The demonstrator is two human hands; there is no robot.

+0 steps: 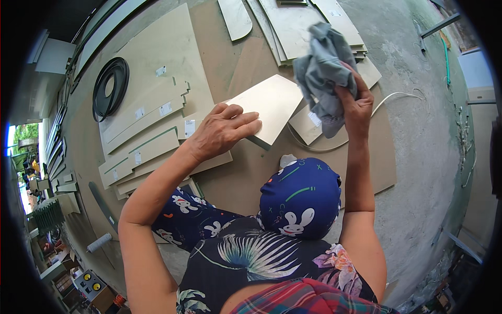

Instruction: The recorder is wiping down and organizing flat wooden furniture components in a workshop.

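Note:
My left hand [225, 128] holds a pale, glossy rectangular panel [272, 107] near its left edge, with the fingers lying over its face. The panel is tilted and catches the light; its near edge looks dark green. Up and to the right of it, my right hand [358, 102] grips a crumpled grey cloth [327, 73], apart from the panel. Beneath the cloth a smaller cream panel [303, 128] with a white label lies on a brown sheet. My thumb on the left hand is hidden.
Stacked cream panels [149, 112] with labels lie to the left, and a coil of black edging strip [111, 86] rests on them. More boards [293, 31] are piled at the far side. A pale strip [389, 97] curves over the concrete floor [413, 141]. A paint roller [99, 243] lies at left.

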